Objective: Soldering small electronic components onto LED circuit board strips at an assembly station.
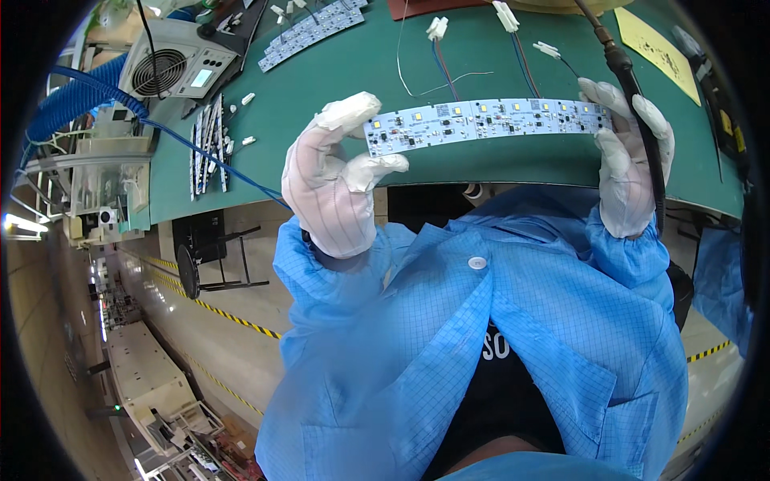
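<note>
A long, slightly curved white LED circuit board (pixel 489 120) is held level above the bench, its component side showing. My left hand (pixel 333 172), in a white glove, grips its left end, thumb along the near edge and fingers at the far edge. In a matching glove, my right hand (pixel 634 160) pinches the board's right end. A dark rod-shaped tool (pixel 642 120), which looks like a soldering iron, runs between the right hand's fingers, its thinner end pointing away. Thin wires beyond the board's far edge lead to white connectors (pixel 437 29); where they join is unclear.
More LED boards (pixel 313 36) lie at the far left of the green mat (pixel 321 80). Narrow strips (pixel 210 148) are stacked beside a blue cable, near a fan-fronted unit (pixel 172 60). A yellow sheet (pixel 658 52) lies far right. The bench's front edge runs before my body.
</note>
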